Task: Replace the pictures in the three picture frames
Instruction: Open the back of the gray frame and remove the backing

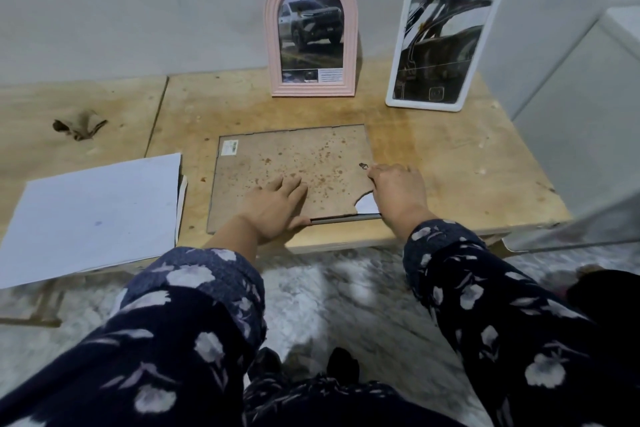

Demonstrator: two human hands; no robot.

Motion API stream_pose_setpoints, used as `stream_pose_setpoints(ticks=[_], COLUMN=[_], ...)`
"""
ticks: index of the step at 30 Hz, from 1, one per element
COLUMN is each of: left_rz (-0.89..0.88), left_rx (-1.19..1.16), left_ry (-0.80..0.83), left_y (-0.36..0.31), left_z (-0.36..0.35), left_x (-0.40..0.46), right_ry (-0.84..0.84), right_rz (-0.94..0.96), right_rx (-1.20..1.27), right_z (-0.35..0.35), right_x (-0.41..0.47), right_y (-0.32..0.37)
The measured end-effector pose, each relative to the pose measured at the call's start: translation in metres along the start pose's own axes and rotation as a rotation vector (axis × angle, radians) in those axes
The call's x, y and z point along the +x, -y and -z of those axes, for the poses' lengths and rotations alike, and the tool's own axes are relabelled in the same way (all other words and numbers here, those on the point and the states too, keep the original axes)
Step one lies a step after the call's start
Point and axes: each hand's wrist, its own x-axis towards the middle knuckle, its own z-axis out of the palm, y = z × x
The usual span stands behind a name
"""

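Right now your left hand (273, 203) lies flat, fingers spread, on the brown backing board (291, 166) of the third frame (346, 218), which lies face down near the front edge of the wooden table (450, 156). The thumb side of that hand reaches the frame's near rim. Your right hand (398, 189) rests at the board's right edge, fingers curled down onto it beside a small dark hanger loop (362, 166); whether they pinch anything, you cannot tell from here. A chipped corner of the board shows a bit of white paper (367, 205) under it, just left of your right wrist.

At the back edge, against the wall, the pink arched frame (311, 31) stands upright with a car picture in it. To its right, near the back right corner, the white rectangular frame (443, 48) leans tilted, also holding a picture. A stack of white sheets (93, 211) lies at the front left, overhanging the table's edge.
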Motion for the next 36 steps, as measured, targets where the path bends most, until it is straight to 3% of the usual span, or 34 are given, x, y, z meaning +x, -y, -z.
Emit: stream_pose_setpoints(ticks=[4,9,14,18,36], left_rz=[-0.058,-0.071,-0.06,-0.053,0.017], left_rx=[0.109,0.165,0.168,0.166,0.073], left_ry=[0.021,-0.071,-0.101,-0.13,-0.199], left_y=[-0.003,-0.008,-0.008,-0.008,0.02], left_z=[0.009,0.012,0.007,0.009,-0.023], left_x=[-0.005,-0.008,-0.007,-0.008,-0.019], right_ry=[0.017,0.132,0.126,0.111,0.221], right_rz=[0.0,0.029,0.309,0.381,0.328], right_rx=[-0.011,0.066,0.123,0.121,0.093], right_z=[0.004,0.016,0.017,0.008,0.0], right_x=[-0.002,-0.009,-0.024,-0.023,-0.01], right_y=[0.0,0.01,0.035,0.049,0.067])
